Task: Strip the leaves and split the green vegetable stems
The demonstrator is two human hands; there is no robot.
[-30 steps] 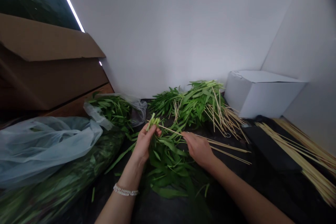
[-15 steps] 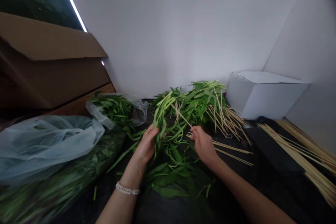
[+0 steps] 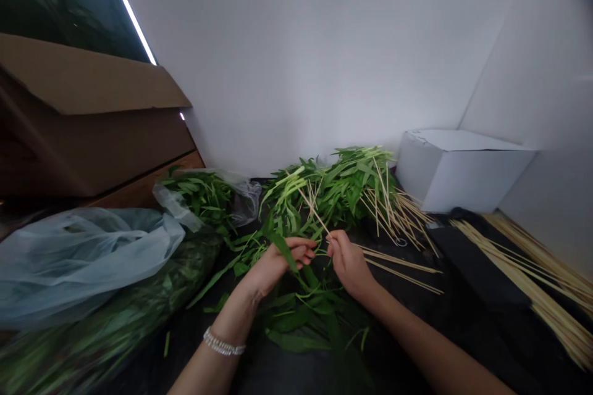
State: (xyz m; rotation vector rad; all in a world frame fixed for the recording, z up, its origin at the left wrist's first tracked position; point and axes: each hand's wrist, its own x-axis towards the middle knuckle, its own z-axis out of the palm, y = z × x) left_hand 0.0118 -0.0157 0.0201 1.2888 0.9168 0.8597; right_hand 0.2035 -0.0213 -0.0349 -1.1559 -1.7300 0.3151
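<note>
My right hand (image 3: pixel 351 264) pinches the near end of a thin bamboo skewer (image 3: pixel 314 212). The skewer slants up and left to a bunch of long-leaved greens (image 3: pixel 290 184) with pale stems, like water spinach, at its far end. My left hand (image 3: pixel 278 264), a beaded bracelet on its wrist, is just left of the right hand with its fingers partly curled. A long green leaf (image 3: pixel 284 248) lies across those fingers and seems to be held by them. Loose leaves (image 3: pixel 296 322) lie below both hands on the dark surface.
Behind the hands is a heap of greens (image 3: pixel 349 182) with several skewers (image 3: pixel 407 213). Bundles of bamboo sticks (image 3: pixel 523 278) and a white box (image 3: pixel 463 166) are at right. At left are a plastic bag (image 3: pixel 88 259), bagged greens (image 3: pixel 204 197) and a cardboard box (image 3: pixel 102 142).
My left hand has let go of the bunch on the skewer and moved right and down toward my right hand. The right hand, still on the skewer, has shifted slightly left.
</note>
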